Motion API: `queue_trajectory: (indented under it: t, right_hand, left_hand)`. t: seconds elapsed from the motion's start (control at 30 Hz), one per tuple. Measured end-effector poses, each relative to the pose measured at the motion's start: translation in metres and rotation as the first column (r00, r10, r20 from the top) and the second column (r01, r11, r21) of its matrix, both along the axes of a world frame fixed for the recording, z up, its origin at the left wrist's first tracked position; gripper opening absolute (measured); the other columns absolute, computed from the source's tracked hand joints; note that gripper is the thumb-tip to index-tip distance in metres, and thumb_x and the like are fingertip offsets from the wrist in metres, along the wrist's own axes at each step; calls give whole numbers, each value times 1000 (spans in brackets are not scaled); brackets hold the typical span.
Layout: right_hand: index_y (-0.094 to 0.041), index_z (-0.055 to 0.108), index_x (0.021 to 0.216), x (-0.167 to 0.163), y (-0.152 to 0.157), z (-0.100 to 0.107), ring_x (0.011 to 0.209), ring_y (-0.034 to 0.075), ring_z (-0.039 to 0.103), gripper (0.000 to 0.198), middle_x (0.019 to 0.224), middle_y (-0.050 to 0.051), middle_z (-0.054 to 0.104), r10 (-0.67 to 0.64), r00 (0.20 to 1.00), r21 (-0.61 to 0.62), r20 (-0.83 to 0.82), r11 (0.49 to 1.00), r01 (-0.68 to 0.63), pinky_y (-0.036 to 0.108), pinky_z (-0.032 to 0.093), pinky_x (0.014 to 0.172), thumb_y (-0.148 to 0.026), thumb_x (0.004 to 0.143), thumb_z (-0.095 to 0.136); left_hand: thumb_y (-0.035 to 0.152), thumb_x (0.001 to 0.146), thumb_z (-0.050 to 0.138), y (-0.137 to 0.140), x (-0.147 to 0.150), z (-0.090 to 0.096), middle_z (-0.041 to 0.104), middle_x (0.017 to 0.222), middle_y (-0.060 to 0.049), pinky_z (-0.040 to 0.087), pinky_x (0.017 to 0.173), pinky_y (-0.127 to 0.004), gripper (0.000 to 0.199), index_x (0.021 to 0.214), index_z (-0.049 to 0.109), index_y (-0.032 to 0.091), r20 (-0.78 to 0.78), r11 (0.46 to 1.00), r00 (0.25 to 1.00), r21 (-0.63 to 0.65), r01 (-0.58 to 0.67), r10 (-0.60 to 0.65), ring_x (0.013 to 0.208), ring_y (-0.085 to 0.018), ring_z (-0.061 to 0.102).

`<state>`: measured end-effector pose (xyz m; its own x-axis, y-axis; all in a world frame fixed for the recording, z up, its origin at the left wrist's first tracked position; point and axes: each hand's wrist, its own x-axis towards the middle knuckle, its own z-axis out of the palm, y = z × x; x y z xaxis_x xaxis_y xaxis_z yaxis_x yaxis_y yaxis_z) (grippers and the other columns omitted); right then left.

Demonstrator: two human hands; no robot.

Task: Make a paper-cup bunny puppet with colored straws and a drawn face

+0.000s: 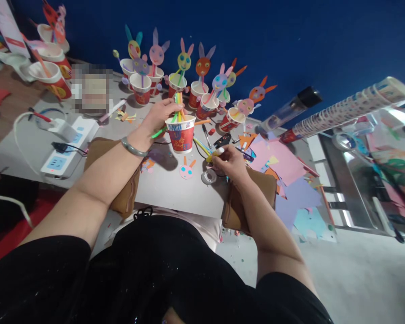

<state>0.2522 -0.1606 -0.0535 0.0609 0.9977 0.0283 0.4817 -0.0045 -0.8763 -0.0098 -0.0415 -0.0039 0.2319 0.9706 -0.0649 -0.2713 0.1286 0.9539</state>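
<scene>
My left hand (165, 111) is closed around a bundle of coloured straws (179, 100), orange, yellow and green, standing up from a red paper cup (181, 137). A green straw (159, 132) sticks out of the cup on the left and an orange straw (202, 122) on the right. My right hand (230, 163) pinches a small yellow piece with a white end (214, 155); its kind is unclear. Below those fingers lies a roll of tape (209, 177). A pink paper rabbit head (186, 170) with blue eyes and orange ears rests flat on the table before the cup.
Several red cups with paper rabbits (184, 60) line the blue wall. A power strip (70, 146) is at left. Brown pads (253, 202) lie under both forearms. Coloured paper (280, 157) and a long stack of paper cups (351, 108) are at right.
</scene>
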Motion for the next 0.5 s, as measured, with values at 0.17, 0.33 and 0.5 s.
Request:
queue_trajectory:
  t: [0.17,0.33,0.5]
  right_hand:
    - [-23,55,85,-16,3,-5,61,13,59,25,78,-1,71,60,994,-31,92,998,-57,29,51,61,-37,73,71]
    - [-22,58,106,-6,8,-8,64,16,61,39,87,2,74,39,984,4,172,999,-40,33,53,65,-35,71,71]
    - [-20,51,137,-7,-15,9,93,24,70,65,126,14,71,-119,920,302,373,953,1,43,56,87,-40,79,71]
  left_hand:
    - [13,89,64,-2,1,5,72,74,-2,53,80,-30,13,77,64,17,-16,1000,1000,-25,18,-18,74,-15,69]
    - [3,91,56,-8,4,11,67,68,0,50,74,-28,22,72,61,14,-6,999,1000,-36,9,-9,62,-10,62]
    - [7,91,59,-6,4,8,67,72,0,49,75,-28,17,76,61,15,-31,1000,999,-10,22,-22,67,-10,64]
